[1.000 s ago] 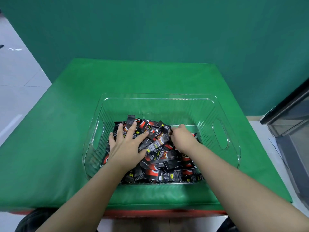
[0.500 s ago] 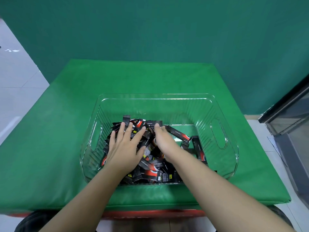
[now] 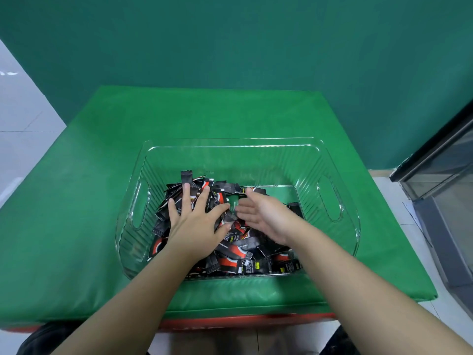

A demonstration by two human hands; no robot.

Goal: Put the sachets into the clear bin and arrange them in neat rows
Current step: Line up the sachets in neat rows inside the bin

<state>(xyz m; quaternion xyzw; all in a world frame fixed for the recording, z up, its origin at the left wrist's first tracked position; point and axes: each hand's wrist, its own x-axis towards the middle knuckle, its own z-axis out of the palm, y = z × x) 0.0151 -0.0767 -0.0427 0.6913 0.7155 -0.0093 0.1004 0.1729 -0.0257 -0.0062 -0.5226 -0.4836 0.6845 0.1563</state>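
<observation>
A clear ribbed bin point(image 3: 330, 160) with cut-out handles sits on the green table. Inside lies a loose heap of several black and red sachets point(image 3: 238, 254), piled toward the left and near side. My left hand point(image 3: 197, 221) lies flat on the heap, palm down, fingers spread. My right hand point(image 3: 266, 213) stands on edge beside it, palm facing left, fingers straight, touching the pile's right side. Neither hand grips a sachet. The right part of the bin floor is bare green.
The green padded table point(image 3: 89, 201) has a red lower edge near me. A dark green wall rises behind it. A dark glass-fronted cabinet point(image 3: 445, 180) stands to the right; white tiled floor lies on the left.
My right hand has drawn back from the heap's far side and opened, turning palm-left. The sachets have shifted leftward, baring the bin's right floor. My left hand stays pressed on the pile.
</observation>
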